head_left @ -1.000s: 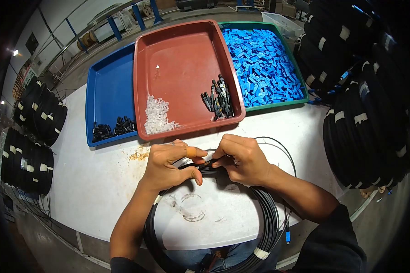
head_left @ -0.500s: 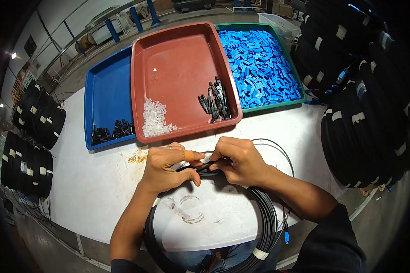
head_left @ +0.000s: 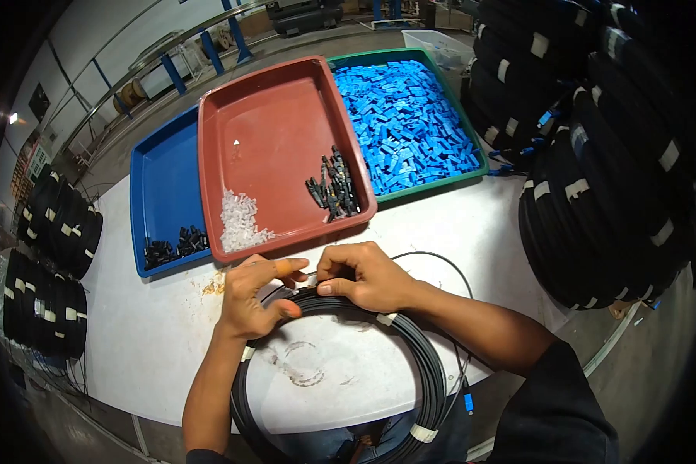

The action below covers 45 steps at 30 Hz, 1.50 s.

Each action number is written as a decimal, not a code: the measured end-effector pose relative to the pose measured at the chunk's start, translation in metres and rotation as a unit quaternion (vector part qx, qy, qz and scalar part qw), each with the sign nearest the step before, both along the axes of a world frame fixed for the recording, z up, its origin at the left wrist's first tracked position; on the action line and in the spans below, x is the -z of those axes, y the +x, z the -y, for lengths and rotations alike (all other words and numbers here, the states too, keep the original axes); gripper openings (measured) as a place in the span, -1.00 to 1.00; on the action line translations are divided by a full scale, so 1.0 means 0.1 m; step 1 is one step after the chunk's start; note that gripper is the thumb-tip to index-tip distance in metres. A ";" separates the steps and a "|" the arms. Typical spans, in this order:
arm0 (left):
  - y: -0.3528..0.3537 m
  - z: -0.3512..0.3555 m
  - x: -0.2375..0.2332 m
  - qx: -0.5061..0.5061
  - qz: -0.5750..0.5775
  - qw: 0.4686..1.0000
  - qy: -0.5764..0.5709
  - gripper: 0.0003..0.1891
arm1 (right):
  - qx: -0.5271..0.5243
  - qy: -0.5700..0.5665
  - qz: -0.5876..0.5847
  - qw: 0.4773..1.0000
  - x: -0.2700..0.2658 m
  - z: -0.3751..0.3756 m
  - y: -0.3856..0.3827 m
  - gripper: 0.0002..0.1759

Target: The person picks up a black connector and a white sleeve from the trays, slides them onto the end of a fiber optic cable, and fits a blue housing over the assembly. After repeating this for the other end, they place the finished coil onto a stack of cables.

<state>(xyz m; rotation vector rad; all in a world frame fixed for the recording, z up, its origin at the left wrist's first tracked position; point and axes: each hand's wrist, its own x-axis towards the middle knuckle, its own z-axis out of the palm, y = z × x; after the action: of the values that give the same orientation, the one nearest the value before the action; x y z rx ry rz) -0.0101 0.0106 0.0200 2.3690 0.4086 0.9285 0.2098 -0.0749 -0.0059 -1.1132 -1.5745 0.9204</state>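
A coil of black cable [head_left: 431, 363] with white tape bands lies at the table's front edge. Above its far side my left hand [head_left: 257, 295] has thumb and index finger apart, with a tan band round one finger. My right hand [head_left: 366, 277] is closed, thumb and index finger pinching a small dark piece at the cable that is mostly hidden. A thin loose cable loops out to the right, and a blue connector [head_left: 469, 403] hangs at the coil's lower right.
A red tray [head_left: 274, 116] holds clear pieces and black parts. Beside it stand a blue tray [head_left: 166, 170] with black pieces and a green tray [head_left: 481, 158] full of blue pieces. Cable coils are stacked left [head_left: 45, 301] and right [head_left: 595, 224].
The view has shifted, so trays and coil appear further left. My left thumb and index finger have opened away from the cable. My right hand still pinches near the coil's far side.
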 end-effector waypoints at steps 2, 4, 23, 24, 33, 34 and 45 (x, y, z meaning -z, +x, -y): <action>-0.02 -0.02 0.03 -0.012 0.010 0.999 -0.047 -0.15 | -0.019 -0.008 -0.010 1.000 0.01 -0.02 0.01 -0.82; -0.02 -0.02 0.06 -0.022 0.027 0.997 -0.069 -0.15 | -0.027 -0.024 -0.006 0.999 0.02 -0.04 0.02 -0.85; 1.90 -0.67 -0.72 0.156 -0.144 0.918 0.334 -0.74 | -0.052 -0.029 0.009 0.998 -0.01 -0.05 0.05 -0.76; 2.06 -0.75 -0.67 0.157 -0.142 0.919 0.332 -0.74 | -0.035 0.015 0.005 0.999 0.06 -0.06 0.03 -0.79; 2.85 -1.18 -0.35 0.077 -0.167 0.891 0.415 -0.82 | -0.043 0.015 0.000 0.999 0.07 -0.03 0.03 -0.78; 2.88 -1.22 -0.34 0.079 -0.162 0.891 0.416 -0.82 | -0.043 0.019 -0.002 0.999 0.06 -0.03 0.04 -0.78; 2.81 -1.20 -0.46 0.064 -0.161 0.914 0.367 -0.53 | -0.049 0.006 -0.004 0.999 0.07 -0.04 0.04 -0.78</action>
<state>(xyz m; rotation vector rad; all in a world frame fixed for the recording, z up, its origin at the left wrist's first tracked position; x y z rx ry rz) 0.2712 0.1307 0.0663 3.2091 0.0021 0.6999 0.2140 -0.0707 -0.0126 -1.0303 -1.6380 0.9781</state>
